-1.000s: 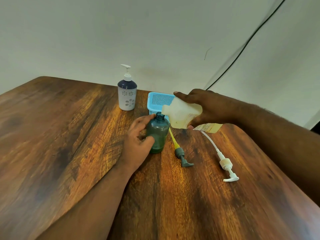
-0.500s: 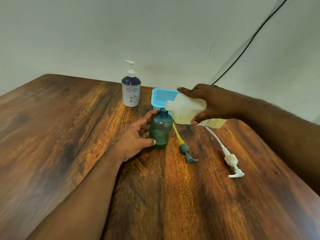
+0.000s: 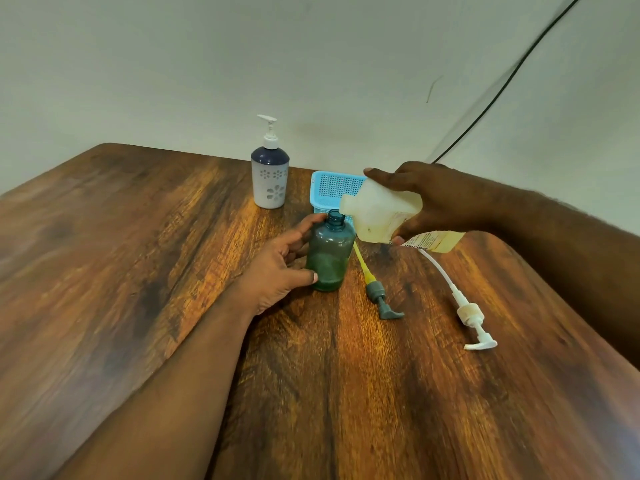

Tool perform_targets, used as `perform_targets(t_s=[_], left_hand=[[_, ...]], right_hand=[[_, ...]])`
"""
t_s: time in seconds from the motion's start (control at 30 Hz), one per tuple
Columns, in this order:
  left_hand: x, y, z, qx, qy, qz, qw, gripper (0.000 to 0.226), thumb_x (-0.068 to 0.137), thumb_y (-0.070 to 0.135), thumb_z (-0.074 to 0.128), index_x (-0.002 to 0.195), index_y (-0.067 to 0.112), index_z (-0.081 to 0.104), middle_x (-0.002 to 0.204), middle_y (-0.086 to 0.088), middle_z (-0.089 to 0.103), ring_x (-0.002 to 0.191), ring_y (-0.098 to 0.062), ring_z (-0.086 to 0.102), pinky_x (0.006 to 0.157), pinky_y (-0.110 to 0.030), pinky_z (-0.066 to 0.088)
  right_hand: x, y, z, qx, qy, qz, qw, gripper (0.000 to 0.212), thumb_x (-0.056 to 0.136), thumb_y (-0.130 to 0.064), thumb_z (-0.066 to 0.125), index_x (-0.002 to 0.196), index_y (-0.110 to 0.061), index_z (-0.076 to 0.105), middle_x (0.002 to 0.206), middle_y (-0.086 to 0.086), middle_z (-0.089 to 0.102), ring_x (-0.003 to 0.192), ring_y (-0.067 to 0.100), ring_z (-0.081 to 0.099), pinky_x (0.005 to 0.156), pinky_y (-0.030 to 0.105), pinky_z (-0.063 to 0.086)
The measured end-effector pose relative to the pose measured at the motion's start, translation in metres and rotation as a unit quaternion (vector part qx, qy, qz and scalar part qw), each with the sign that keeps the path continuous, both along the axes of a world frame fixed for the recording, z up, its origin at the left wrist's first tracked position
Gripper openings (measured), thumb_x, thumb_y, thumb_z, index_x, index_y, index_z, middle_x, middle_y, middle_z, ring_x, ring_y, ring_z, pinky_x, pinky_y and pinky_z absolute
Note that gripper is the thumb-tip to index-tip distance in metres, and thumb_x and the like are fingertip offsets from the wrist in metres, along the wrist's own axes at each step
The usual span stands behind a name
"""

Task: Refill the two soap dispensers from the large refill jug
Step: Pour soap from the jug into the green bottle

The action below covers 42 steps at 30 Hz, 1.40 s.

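Your view has drifted a little, while your right hand (image 3: 440,199) keeps the refill jug (image 3: 381,216) gripped and tipped, its mouth just above the open neck of the green dispenser (image 3: 329,258). Your left hand (image 3: 280,268) curls around that upright dispenser on the table (image 3: 138,271). Its grey pump (image 3: 379,299) lies beside it.
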<state>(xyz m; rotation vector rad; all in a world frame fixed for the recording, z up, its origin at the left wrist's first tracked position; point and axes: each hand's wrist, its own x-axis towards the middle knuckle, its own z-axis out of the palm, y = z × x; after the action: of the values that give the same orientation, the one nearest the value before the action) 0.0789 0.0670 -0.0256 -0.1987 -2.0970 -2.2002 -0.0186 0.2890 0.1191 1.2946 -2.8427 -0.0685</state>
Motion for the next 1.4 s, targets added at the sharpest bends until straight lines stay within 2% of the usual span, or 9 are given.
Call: perform_targets(t_s=[0.43,0.6,0.73,0.97,1.4], left_hand=[[-0.0004,0.0003,-0.0011,0.011,0.002,0.002,1.000,0.091,0.075,-0.030,0.060,0.134,0.039,0.049,0.141,0.008,0.056,0.126,-0.004,0.057,0.098,-0.022,0.051],[0.0002,0.0017,0.0010,0.011,0.003,0.004,1.000,0.090,0.076,-0.030,0.059,0.131,0.041,0.048,0.133,0.015,0.058,0.119,0.002,0.059,0.090,-0.016,0.052],[0.0005,0.0014,0.0009,0.012,0.002,0.001,1.000,0.089,0.076,-0.030,0.058,0.131,0.040,0.048,0.131,0.016,0.058,0.118,0.003,0.060,0.089,-0.016,0.052],[-0.0004,0.0015,-0.0007,0.007,0.006,0.002,1.000,0.091,0.076,-0.029,0.061,0.133,0.041,0.048,0.137,0.010,0.057,0.120,0.000,0.060,0.090,-0.017,0.052],[-0.0014,0.0012,-0.0006,0.016,0.005,-0.005,1.000,0.090,0.075,-0.028,0.061,0.134,0.040,0.050,0.142,0.006,0.055,0.124,-0.004,0.058,0.091,-0.020,0.053]], right_hand=[[0.0026,-0.0022,0.0027,0.007,0.006,0.003,1.000,0.101,0.079,-0.041,0.075,0.153,-0.030,0.007,0.132,0.005,0.045,0.115,0.019,0.043,0.087,0.022,0.041],[0.0034,-0.0032,0.0060,0.015,0.014,0.005,1.000,0.100,0.080,-0.040,0.074,0.153,-0.031,0.006,0.133,0.004,0.044,0.116,0.019,0.044,0.086,0.022,0.041],[0.0031,-0.0033,0.0044,0.014,0.010,0.005,1.000,0.101,0.080,-0.040,0.075,0.152,-0.031,0.005,0.132,0.004,0.045,0.116,0.019,0.044,0.087,0.023,0.042],[0.0030,-0.0024,0.0045,0.019,0.020,0.006,1.000,0.101,0.079,-0.041,0.075,0.152,-0.031,0.005,0.133,0.004,0.045,0.117,0.020,0.045,0.091,0.027,0.044],[-0.0007,-0.0022,0.0052,0.025,0.025,0.010,0.999,0.102,0.079,-0.043,0.075,0.153,-0.031,0.005,0.133,0.003,0.045,0.116,0.017,0.044,0.087,0.022,0.039]])
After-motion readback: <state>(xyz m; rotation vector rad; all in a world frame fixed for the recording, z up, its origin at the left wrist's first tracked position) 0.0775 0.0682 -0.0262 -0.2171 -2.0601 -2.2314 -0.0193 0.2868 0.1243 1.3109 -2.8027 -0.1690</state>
